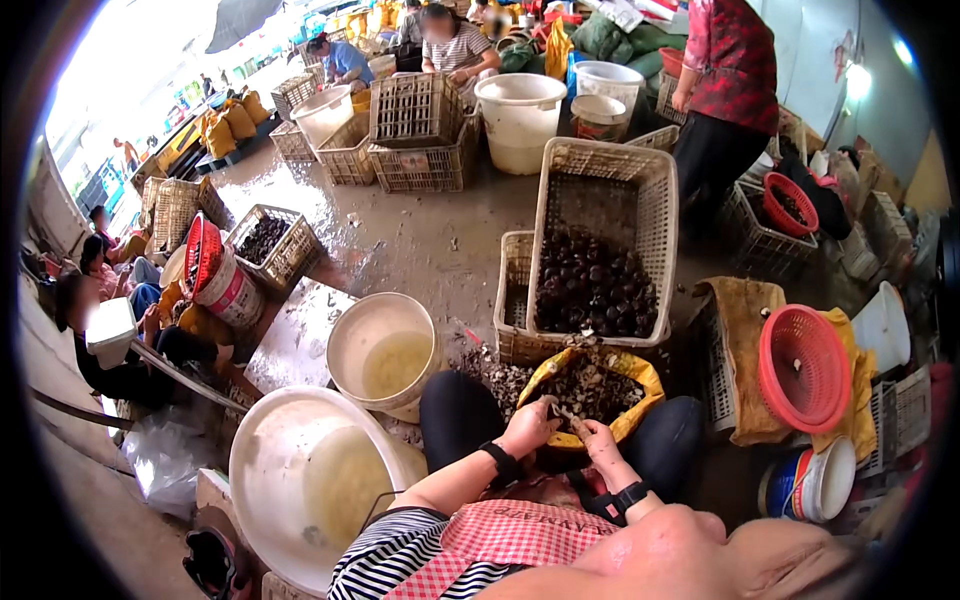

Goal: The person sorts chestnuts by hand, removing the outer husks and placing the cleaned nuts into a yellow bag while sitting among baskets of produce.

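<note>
My left hand (529, 429) and my right hand (600, 444) meet over the near rim of a yellow sack (649, 375). Fingers of the left close on a small pale piece (552, 402). The right grips a short, slim tool (574, 423), perhaps a knife, whose tip points toward that piece. Dark and pale peelings (600, 390) fill the sack, which stands between my knees. Just beyond it, a tilted plastic crate (673, 247) holds many dark, round water chestnuts (592, 285). It rests on another crate (514, 349).
A large white tub (259, 450) and a bucket (337, 322) with cloudy liquid stand at left. Right are a red colander (772, 360) and a paint bucket (832, 480). Peelings (491, 382) litter the wet floor. A person in red (731, 67) stands beyond; others sit among crates.
</note>
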Demonstrator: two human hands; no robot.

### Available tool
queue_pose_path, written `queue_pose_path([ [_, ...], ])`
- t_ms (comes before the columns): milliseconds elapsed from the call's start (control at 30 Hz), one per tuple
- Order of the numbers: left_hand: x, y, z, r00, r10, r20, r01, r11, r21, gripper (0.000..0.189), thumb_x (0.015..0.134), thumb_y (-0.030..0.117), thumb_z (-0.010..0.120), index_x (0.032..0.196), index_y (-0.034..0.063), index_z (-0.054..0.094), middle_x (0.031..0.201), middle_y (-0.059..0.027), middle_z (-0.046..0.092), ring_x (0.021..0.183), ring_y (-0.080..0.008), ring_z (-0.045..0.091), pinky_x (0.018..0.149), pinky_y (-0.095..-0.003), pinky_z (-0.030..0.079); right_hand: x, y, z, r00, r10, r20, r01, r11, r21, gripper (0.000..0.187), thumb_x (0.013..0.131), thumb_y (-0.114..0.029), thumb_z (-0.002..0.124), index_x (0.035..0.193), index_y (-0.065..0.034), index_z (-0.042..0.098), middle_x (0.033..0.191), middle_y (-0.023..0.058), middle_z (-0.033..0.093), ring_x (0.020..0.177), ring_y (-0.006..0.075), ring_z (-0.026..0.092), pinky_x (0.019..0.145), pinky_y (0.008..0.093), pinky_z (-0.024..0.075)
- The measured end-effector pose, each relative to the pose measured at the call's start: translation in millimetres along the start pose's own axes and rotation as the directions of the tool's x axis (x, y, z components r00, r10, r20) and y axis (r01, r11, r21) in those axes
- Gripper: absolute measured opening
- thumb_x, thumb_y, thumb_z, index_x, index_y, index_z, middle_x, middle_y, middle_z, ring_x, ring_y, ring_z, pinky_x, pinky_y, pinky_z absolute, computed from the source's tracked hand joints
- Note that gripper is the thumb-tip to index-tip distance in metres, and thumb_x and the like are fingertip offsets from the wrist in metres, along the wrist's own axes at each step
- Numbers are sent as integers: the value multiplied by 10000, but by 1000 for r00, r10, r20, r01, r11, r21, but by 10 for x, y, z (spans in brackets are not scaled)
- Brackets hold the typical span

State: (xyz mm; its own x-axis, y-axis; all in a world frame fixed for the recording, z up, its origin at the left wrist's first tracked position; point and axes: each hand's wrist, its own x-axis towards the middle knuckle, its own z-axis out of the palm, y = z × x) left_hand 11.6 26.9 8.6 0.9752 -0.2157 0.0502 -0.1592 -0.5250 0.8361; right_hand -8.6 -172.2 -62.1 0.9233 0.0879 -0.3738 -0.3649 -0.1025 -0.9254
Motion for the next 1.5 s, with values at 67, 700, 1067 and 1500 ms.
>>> queue_pose_path([
  [67,-6,-175,143,996,-15,85,11,999,46,418,805,167,704,1156,-17,571,879,-250,659,840,-388,652,698,-416,526,-30,-171,129,989,141,46,-146,979,145,251,929,-347,628,929,-104,688,698,-63,542,597,63,426,534,229,324],
  [700,23,-256,178,821,-312,477,542,689,-481,424,984,326,530,1282,26,527,833,-37,631,706,-110,604,613,-250,496,89,-433,62,958,128,257,-224,893,390,221,978,-234,544,1093,-55,603,950,-15,615,831,87,597,737,250,503],
  [1067,77,258,-38,917,-121,380,150,988,-47,473,789,-25,657,1241,-24,520,1036,-136,649,977,-207,637,810,-315,529,-2,-421,184,959,48,278,-145,929,341,352,984,-364,522,1135,-58,605,916,48,646,867,118,601,749,269,489],
  [1500,25,87,232,967,16,255,13,994,-111,525,711,-46,670,1212,-24,516,854,-213,630,826,-388,619,717,-388,506,205,-19,211,993,89,78,-106,964,243,432,1011,-395,438,978,-5,619,797,67,624,746,158,608,652,308,506],
])
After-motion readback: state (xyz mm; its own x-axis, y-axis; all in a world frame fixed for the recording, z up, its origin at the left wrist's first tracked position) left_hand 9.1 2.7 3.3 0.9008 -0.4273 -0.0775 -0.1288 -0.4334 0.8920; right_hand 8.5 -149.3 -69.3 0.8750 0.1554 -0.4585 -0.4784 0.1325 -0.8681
